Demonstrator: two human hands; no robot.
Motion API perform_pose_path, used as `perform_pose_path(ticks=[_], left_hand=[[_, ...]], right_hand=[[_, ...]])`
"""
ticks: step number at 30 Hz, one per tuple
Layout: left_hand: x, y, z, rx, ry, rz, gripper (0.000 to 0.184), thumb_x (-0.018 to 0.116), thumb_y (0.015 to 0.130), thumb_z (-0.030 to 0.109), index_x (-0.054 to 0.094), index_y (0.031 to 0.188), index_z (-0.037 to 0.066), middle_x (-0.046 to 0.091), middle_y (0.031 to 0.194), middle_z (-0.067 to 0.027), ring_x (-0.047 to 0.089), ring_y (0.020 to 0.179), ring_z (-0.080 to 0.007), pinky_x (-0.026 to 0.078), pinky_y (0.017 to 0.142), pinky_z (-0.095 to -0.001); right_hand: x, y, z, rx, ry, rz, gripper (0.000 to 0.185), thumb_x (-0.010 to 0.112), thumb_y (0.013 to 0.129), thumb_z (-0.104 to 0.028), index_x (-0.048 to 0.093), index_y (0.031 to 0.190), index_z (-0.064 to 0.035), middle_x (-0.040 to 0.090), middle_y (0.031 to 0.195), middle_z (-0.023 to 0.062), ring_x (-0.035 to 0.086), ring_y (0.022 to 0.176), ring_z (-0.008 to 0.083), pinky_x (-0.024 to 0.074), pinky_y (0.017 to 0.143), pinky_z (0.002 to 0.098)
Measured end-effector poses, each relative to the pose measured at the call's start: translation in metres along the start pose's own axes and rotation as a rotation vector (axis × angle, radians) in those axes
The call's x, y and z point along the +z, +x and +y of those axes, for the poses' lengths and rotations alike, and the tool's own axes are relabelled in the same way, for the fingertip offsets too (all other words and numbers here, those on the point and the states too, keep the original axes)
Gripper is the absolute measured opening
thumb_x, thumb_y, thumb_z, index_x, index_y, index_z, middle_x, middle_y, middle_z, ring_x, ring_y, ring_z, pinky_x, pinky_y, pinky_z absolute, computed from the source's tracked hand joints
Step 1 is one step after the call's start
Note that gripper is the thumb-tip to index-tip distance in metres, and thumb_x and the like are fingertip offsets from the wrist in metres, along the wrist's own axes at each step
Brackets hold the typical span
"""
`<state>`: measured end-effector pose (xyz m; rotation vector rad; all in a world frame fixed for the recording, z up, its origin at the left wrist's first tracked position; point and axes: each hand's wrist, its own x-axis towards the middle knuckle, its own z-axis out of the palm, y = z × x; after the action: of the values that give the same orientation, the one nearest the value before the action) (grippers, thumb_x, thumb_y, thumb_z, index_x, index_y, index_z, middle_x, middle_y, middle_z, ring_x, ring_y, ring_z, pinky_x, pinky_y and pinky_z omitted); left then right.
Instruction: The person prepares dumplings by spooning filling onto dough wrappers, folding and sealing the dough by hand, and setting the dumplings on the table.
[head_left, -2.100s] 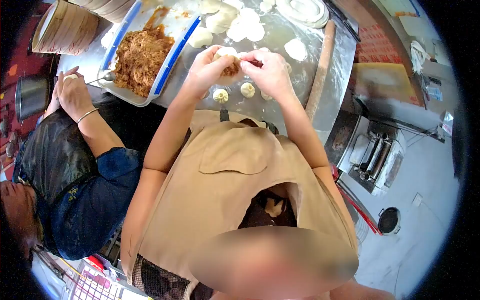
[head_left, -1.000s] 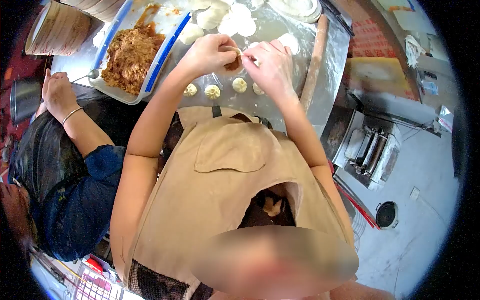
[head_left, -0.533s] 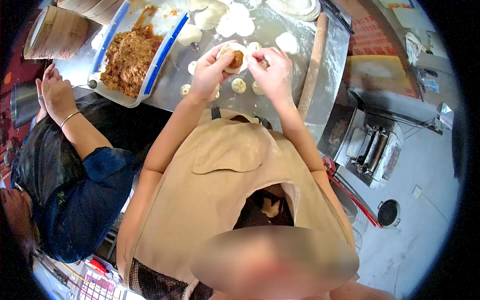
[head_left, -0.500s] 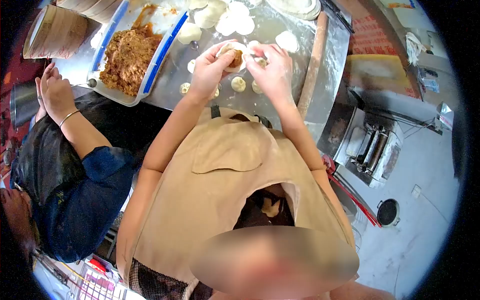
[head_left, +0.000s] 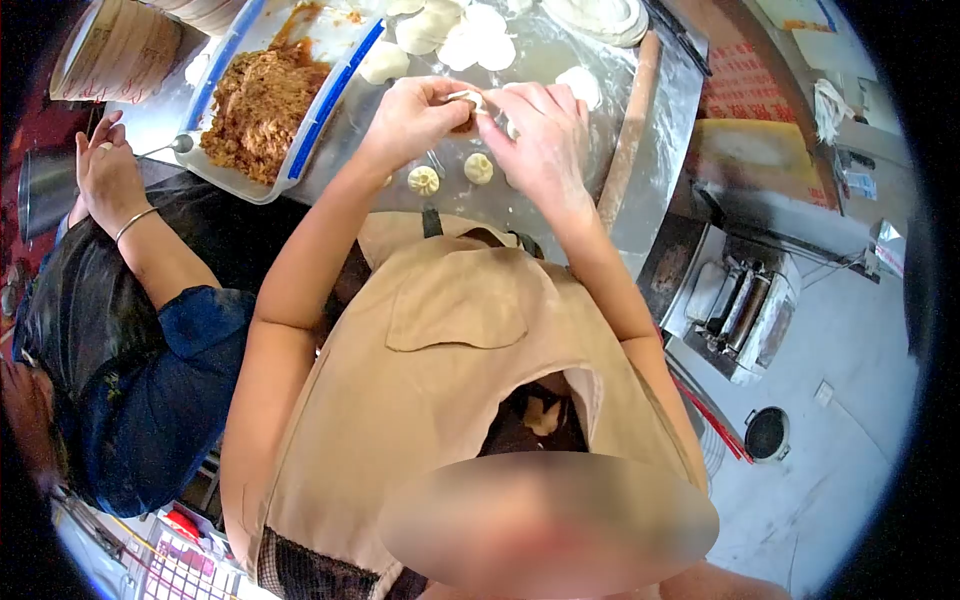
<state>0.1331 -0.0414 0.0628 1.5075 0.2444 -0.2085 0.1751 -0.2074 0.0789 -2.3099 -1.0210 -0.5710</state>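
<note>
In the head view, the small white dough wrapper [head_left: 470, 97] is between the two hands, above the grey metal tabletop [head_left: 640, 215]. The grip of the left hand [head_left: 412, 120] is pressed together on one side of this wrapper, and the fingers of the right hand [head_left: 542, 130] pinch its other edge. A bit of brown filling shows under the fingers, so I judge that the wrapper is only partly closed. Two pale round pleated buns [head_left: 423, 180] [head_left: 479, 168] are already closed and sit just beside the hands, with folds meeting at the top. Several flat white dough rounds [head_left: 478, 40] lie unfilled, smooth and soft-looking, some overlapping. The orange-brown minced filling [head_left: 262, 120] is coarse and moist, heaped in a clear plastic box with blue edges [head_left: 336, 98], and much of it remains. A long wooden rolling pin [head_left: 630, 130], dusted with flour, lies to the right. At the left, a co-worker's hand [head_left: 112, 180] is apart from this work.
</note>
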Motion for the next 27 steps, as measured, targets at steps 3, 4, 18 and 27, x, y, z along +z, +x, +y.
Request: perform_pose_path(ticks=[3, 4, 18, 27], left_hand=[[-0.002, 0.005, 0.004, -0.061, 0.103, -0.050, 0.028, 0.054, 0.081, 0.007, 0.063, 0.104, -0.007, 0.066, 0.084, -0.0082, 0.061, 0.074, -0.0109, 0.050, 0.069, -0.0231], [-0.003, 0.005, 0.007, -0.060, 0.103, -0.047, 0.028, 0.054, 0.081, 0.007, 0.063, 0.104, -0.007, 0.066, 0.084, -0.0082, 0.061, 0.074, -0.0109, 0.050, 0.069, -0.0231], [0.006, -0.010, -0.009, -0.156, -0.841, -0.166, 0.042, 0.042, 0.095, 0.023, 0.043, 0.133, 0.005, 0.052, 0.126, -0.0101, 0.054, 0.111, -0.0175, 0.047, 0.090, -0.0351], [0.029, -0.011, -0.018, 0.018, -0.505, 0.244, 0.027, 0.054, 0.089, 0.007, 0.060, 0.115, 0.001, 0.065, 0.101, -0.0065, 0.063, 0.084, -0.0119, 0.053, 0.076, -0.0271]], right_hand=[[-0.002, -0.003, -0.001, -0.075, -0.036, -0.039, 0.008, 0.069, 0.069, -0.020, 0.065, 0.074, -0.0157, 0.059, 0.078, -0.0046, 0.051, 0.078, 0.0180, 0.0361, 0.069, 0.0345], [-0.002, -0.001, -0.001, -0.077, -0.035, -0.038, 0.008, 0.069, 0.069, -0.020, 0.065, 0.074, -0.0157, 0.059, 0.078, -0.0046, 0.051, 0.078, 0.0180, 0.0361, 0.069, 0.0345], [0.013, -0.015, 0.004, 0.190, 0.163, 0.096, 0.007, 0.069, 0.069, -0.017, 0.063, 0.072, -0.0146, 0.057, 0.075, -0.0017, 0.052, 0.073, 0.0192, 0.0361, 0.069, 0.0347], [0.012, -0.014, -0.005, 0.042, -0.001, 0.093, 0.007, 0.069, 0.069, -0.018, 0.063, 0.072, -0.0154, 0.058, 0.076, -0.0025, 0.051, 0.075, 0.0191, 0.0353, 0.067, 0.0350]])
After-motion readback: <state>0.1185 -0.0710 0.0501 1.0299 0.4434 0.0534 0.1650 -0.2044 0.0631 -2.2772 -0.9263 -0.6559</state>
